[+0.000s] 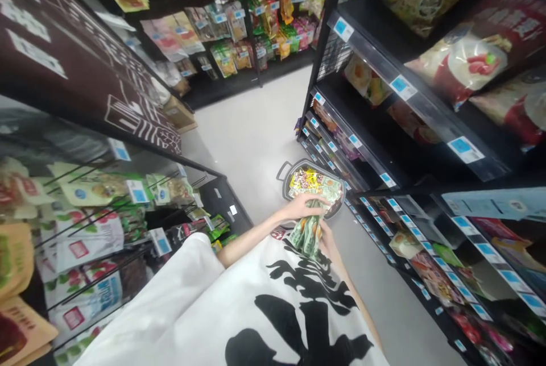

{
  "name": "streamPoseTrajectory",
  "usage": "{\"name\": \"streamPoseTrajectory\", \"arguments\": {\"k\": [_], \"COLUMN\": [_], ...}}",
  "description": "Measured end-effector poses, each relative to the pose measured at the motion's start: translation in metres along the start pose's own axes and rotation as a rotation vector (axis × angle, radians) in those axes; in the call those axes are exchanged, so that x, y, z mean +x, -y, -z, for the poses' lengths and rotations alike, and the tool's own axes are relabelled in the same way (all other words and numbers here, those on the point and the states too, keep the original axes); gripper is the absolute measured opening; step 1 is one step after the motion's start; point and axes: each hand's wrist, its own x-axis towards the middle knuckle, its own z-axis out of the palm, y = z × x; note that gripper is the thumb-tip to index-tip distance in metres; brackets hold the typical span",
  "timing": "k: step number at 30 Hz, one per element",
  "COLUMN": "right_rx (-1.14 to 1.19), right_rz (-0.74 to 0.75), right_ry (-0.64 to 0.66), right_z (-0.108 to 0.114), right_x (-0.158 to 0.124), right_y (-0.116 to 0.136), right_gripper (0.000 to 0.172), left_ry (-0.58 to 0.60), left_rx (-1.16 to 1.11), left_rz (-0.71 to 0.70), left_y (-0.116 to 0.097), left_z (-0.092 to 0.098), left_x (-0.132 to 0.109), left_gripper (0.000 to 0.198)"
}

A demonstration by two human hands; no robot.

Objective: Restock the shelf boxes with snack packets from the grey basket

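Gripping: left hand (305, 205) fingers curled over the top of green snack packets (307, 236) | right hand (327, 240) closed on their 3 o'clock edge | packets held low over the basket's (303, 161) 6 o'clock rim | floor basket full of packets | shelves (426, 104) at 3 o'clock

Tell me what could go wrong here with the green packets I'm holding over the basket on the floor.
1. Both the left hand and right hand grip a loose bunch of green packets; one could slip out and land on the floor beside the basket.
2. The basket looks heaped already, so more packets may slide off the pile.
3. It stands in the walkway close to the low shelves, where a foot might catch it.
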Motion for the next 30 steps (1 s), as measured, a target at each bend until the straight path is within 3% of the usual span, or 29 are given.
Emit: {"name": "streamPoseTrajectory", "arguments": {"k": [3,9,14,21,25,30], "right_rx": [0.066,0.050,0.065,0.086,0.099,0.068], "right_rz": [-0.030,-0.050,-0.032,0.088,0.147,0.135], "right_ry": [-0.040,-0.012,0.008,-0.054,-0.094,-0.098], "right_z": [0.002,-0.001,-0.016,-0.027,-0.024,-0.004], "right_x": [-0.001,-0.003,-0.006,0.003,0.004,-0.006], "right_y": [-0.001,0.003,0.010,0.028,0.029,0.011], "right_gripper": [0.074,0.073,0.077,0.077,0.081,0.087], "left_ry": [-0.070,-0.053,-0.195,-0.331,-0.382,-0.331], "left_rx": [0.038,-0.041,0.078,0.166,0.202,0.229], "left_rz": [-0.003,-0.041,-0.032,-0.099,-0.083,-0.008], "left_y": [-0.006,-0.014,-0.015,-0.033,-0.035,-0.025], "left_z": [-0.005,-0.006,-0.013,-0.011,-0.011,-0.023], "left_x": [-0.005,-0.025,-0.037,-0.026,-0.029,-0.050], "left_gripper": [0.045,0.068,0.061,0.057,0.054,0.052]}}
